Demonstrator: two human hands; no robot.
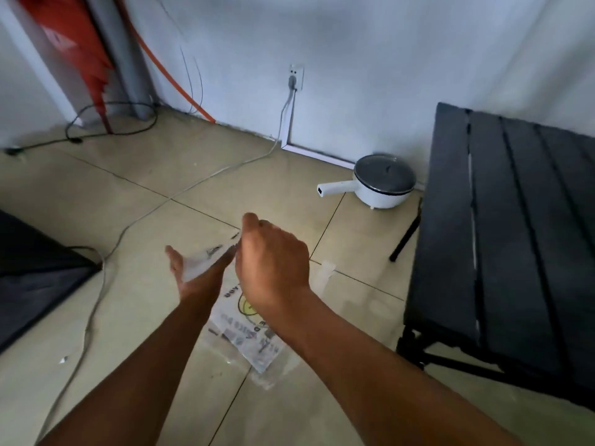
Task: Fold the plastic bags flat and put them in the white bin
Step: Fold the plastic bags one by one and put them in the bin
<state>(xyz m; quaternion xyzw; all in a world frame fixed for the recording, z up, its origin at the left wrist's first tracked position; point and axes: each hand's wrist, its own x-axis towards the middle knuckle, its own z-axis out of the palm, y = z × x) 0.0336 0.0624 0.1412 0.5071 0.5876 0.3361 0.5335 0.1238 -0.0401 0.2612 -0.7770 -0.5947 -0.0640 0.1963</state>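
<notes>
A clear plastic bag [244, 336] with printed lettering and a yellow round mark hangs in the air over the tiled floor at the centre of the head view. My left hand [190, 272] lies flat, palm up, under the bag's upper part, fingers straight. My right hand [270, 262] is above it, knuckles towards me, fingers curled and pinching the bag's top edge near the left fingertips. The bag's lower end droops below both forearms. No white bin is in view.
A black slatted folding table [515, 239] stands at the right. A white electric pot [383, 181] with a lid sits on the floor by the wall. A grey cable [106, 272] runs across the tiles. A dark object [35, 275] fills the left edge.
</notes>
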